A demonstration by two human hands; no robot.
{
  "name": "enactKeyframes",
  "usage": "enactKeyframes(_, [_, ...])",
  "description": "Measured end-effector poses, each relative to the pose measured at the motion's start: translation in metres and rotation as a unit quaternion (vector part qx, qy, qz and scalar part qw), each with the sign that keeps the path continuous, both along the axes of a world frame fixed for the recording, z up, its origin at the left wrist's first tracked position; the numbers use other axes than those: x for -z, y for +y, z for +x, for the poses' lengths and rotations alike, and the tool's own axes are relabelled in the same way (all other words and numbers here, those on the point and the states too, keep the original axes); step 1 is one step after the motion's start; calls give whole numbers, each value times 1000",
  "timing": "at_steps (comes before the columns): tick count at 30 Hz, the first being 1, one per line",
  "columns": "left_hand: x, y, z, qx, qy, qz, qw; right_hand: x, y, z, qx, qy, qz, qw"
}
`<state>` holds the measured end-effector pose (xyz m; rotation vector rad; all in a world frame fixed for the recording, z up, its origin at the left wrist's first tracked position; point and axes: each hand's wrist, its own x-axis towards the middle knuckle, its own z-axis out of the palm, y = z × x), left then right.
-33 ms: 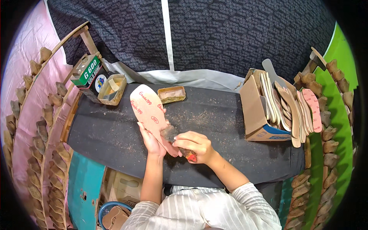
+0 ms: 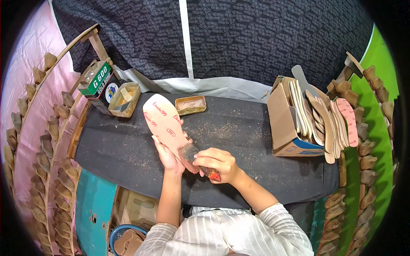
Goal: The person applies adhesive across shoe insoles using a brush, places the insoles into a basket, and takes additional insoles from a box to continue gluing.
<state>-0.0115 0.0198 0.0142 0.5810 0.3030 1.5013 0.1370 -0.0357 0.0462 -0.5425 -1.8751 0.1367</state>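
Left hand [image 2: 169, 161] clamped on a pink insole [image 2: 161, 117], held above the dark table [image 2: 243, 128], broad end outward. Right hand [image 2: 222, 164] closed around a brush [image 2: 188, 151], dark head over the insole's narrower part.

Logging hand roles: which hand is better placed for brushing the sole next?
Right, probably: the right hand holds the brush over the sole; the left hand is busy supporting that sole.
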Motion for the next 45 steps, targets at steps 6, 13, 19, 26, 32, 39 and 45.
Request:
enactKeyframes(6, [1,5,-3,6,-40,-16,999,5,-20,18,-82,-52,-62,993])
enactKeyframes(13, [-1,-1,1,-13,-51,22,998,5,-34,14,-72,-49,-25,996])
enactKeyframes(19, [-1,-2,-15,-3,-63,6,998,12,-32,31,-54,-55,-3,997])
enactKeyframes(26, [6,-6,-14,19,-90,-27,995,2,-29,27,3,-59,17,998])
enactKeyframes(32, [13,-3,-15,43,-132,-14,990,11,-26,28,-35,-12,-67,997])
enactKeyframes(39, [19,1,-17,106,-184,-1,977,14,-17,24,-36,50,-58,996])
enactKeyframes(45, [25,7,-18,116,-233,-45,964,19,-16,29,-66,46,-118,990])
